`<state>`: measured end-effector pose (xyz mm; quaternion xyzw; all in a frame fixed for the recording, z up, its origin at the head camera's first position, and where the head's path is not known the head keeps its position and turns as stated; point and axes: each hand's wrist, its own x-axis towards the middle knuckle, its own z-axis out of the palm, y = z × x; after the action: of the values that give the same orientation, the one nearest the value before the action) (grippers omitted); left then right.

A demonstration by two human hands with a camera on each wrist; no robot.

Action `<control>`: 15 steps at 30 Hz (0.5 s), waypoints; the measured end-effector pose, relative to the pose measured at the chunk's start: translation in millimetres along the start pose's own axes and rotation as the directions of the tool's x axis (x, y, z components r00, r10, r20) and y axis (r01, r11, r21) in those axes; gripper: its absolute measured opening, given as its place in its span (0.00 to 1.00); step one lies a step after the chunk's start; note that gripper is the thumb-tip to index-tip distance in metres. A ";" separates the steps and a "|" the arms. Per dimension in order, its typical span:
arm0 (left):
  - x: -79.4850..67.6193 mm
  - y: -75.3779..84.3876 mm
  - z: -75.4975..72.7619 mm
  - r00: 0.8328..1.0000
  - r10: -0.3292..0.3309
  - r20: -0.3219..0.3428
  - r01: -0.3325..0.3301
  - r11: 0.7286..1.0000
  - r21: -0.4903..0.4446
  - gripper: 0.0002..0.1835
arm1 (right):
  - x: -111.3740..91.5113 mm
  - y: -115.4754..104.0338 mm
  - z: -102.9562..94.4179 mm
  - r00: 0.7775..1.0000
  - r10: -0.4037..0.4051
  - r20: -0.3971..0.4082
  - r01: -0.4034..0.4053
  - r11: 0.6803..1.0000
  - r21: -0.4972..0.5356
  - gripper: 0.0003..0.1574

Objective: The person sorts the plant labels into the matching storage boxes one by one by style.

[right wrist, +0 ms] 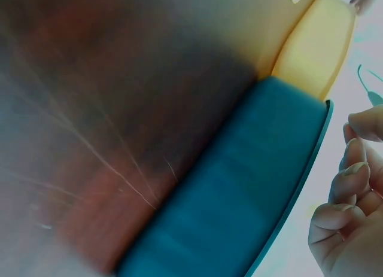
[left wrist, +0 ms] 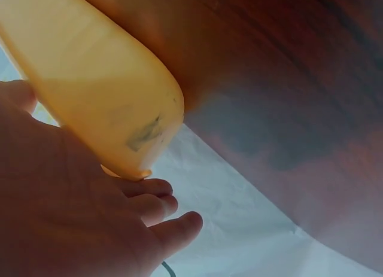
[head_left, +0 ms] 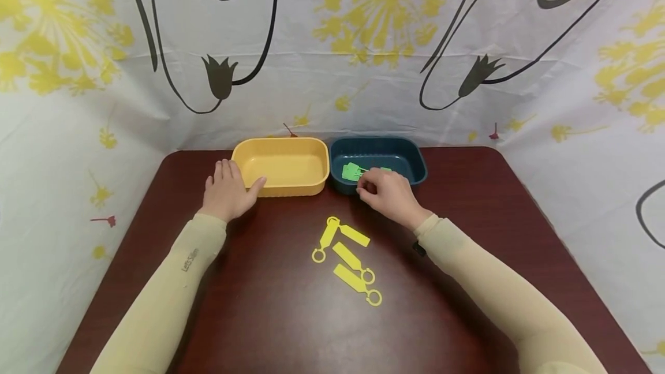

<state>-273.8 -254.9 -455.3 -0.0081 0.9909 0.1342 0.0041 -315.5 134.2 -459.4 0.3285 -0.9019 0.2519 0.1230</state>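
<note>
In the head view my left hand (head_left: 227,189) rests against the left end of the yellow bin (head_left: 275,191), fingers straight and thumb spread along its front wall. The left wrist view shows the palm beside the bin's outer wall (left wrist: 114,79). My right hand (head_left: 389,192) hovers over the front rim of the dark blue bin (head_left: 415,160), its fingers curled. Green tags (head_left: 351,171) lie in that bin, close to the fingertips. In the right wrist view nothing shows in the curled right hand (right wrist: 353,199), above the blue bin's rim.
Several flat yellow tags with ring ends (head_left: 349,255) lie on the dark red-brown table (head_left: 270,305), in front of the bins. Both bins stand side by side at the back edge. A patterned white cloth (head_left: 291,97) hangs behind and around the table.
</note>
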 end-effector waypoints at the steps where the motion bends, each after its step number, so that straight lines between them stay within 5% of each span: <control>1: -0.2 -0.3 0.7 1.000 0.000 -0.006 -0.001 1.000 -0.004 0.60 | -3.5 -1.4 0.1 1.000 -0.005 -0.003 0.005 1.000 -0.003 0.04; 15: 1.1 -8.4 8.6 1.000 -0.004 -0.020 0.002 0.993 -0.119 0.60 | -36.4 -12.3 -3.0 0.999 -0.047 -0.024 0.046 0.998 -0.052 0.04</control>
<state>-274.6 -260.7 -465.8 -0.0111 0.9811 0.1929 -0.0060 -279.8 147.1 -466.4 0.3430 -0.8985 0.2300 0.1487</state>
